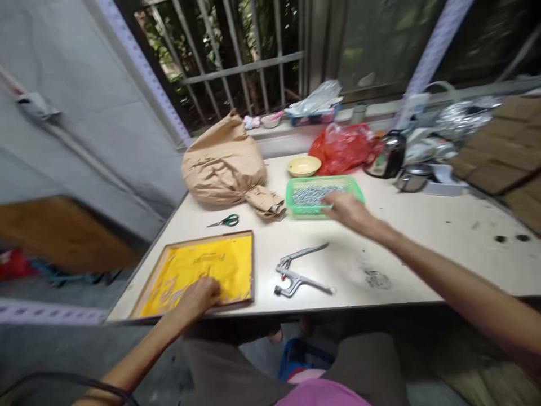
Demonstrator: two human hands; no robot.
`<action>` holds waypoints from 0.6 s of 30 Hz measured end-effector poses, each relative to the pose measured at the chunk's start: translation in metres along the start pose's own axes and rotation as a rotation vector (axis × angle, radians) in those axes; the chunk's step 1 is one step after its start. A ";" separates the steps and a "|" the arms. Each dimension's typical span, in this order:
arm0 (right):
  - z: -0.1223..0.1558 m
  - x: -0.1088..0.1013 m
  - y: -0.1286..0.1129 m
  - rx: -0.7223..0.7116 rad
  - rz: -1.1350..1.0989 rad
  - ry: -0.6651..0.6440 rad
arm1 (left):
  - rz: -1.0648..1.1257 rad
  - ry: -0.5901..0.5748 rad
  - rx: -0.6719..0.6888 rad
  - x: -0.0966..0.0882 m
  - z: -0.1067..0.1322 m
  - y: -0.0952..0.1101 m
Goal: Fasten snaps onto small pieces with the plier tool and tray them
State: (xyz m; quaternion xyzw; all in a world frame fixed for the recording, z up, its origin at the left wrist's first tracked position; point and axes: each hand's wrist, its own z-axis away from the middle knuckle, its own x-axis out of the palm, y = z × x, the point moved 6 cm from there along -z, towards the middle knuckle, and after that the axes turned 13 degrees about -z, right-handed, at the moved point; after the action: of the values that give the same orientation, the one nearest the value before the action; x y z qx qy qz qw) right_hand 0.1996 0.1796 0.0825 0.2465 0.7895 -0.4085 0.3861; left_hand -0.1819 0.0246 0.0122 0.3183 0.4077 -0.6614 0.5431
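Faintly lettered yellow sheet point(233, 264) (illegible), green basket point(305, 210)

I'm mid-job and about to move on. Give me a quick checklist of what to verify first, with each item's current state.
1. Right hand at the green basket: ok, its fingers are at the near side.
2. Basket stocked: ok, many small grey pieces lie inside.
3. A piece in the right fingers: cannot tell, too blurred.
4. Left hand at the yellow tray: ok, over its near part.
5. Pliers in a hand: not ok, they lie on the table, handles spread.
6. Scissors away from both hands: ok, they lie beyond the tray.
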 end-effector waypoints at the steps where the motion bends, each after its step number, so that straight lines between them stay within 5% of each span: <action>1: 0.017 0.015 -0.012 0.020 -0.033 -0.109 | -0.003 0.020 0.030 0.001 -0.004 -0.001; 4: 0.069 0.053 -0.048 0.081 -0.112 -0.410 | -0.033 0.096 0.113 0.005 -0.014 -0.003; 8: 0.115 0.077 -0.070 0.063 -0.080 -0.510 | -0.050 0.110 0.152 0.014 -0.018 -0.006; 14: 0.122 0.093 -0.068 -0.029 -0.032 -0.496 | -0.070 0.196 0.186 0.009 -0.014 -0.004; 18: 0.117 0.087 -0.060 0.036 0.096 -0.516 | -0.106 0.239 0.187 0.008 -0.010 -0.003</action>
State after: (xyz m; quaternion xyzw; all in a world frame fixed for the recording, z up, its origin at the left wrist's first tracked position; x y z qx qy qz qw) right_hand 0.1545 0.0550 -0.0041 0.1785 0.6449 -0.4530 0.5891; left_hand -0.1872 0.0300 0.0013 0.4221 0.4223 -0.6817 0.4228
